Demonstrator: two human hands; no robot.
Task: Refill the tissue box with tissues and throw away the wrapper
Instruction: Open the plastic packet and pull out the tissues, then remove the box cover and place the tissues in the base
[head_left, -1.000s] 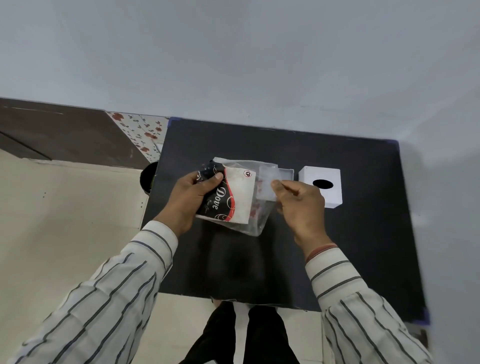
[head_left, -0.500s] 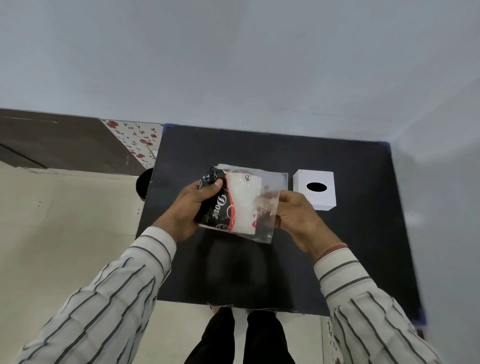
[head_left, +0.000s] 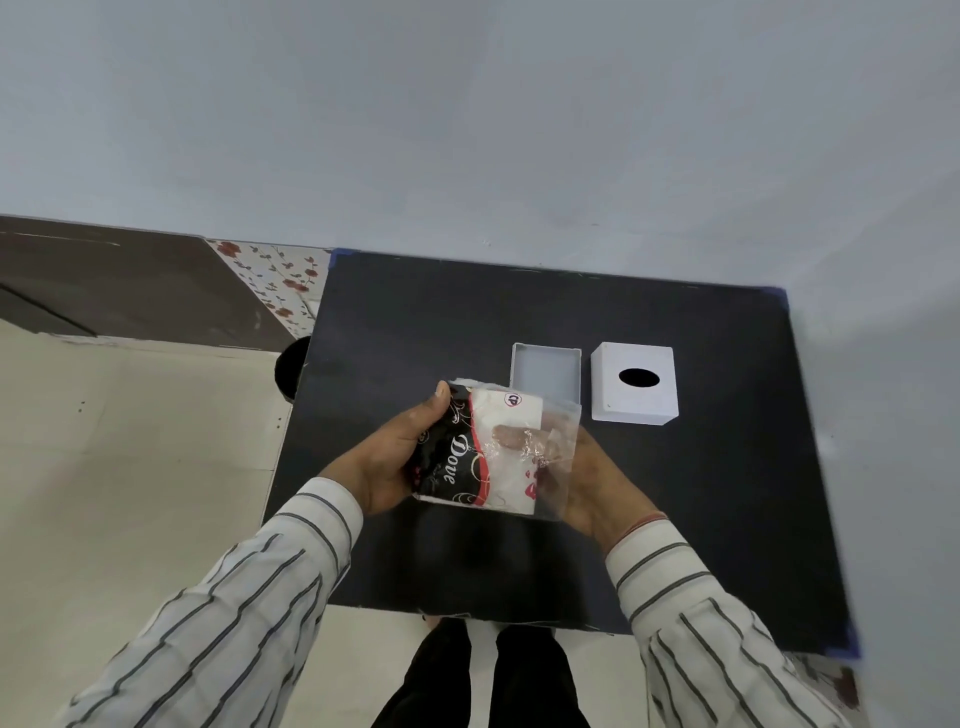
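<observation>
I hold a pack of tissues (head_left: 496, 457) in a clear wrapper with a black, red and white "Dove" print above the black table (head_left: 415, 322). My left hand (head_left: 395, 462) grips its left, black end. My right hand (head_left: 582, 473) holds the right side, its fingers showing through the clear plastic. Behind the pack lies the open white tissue box base (head_left: 545, 369), hollow side up. Right of it stands the white box lid (head_left: 635, 382) with an oval hole on top.
A dark round bin (head_left: 289, 366) sits on the floor at the table's left edge. A grey wall runs behind the table. A floral-patterned panel (head_left: 275, 280) leans at the back left. My legs stand at the table's near edge.
The pack has come down and toward me, uncovering the open box base behind it. My right hand has shifted from the pack's top flap to under its right side.
</observation>
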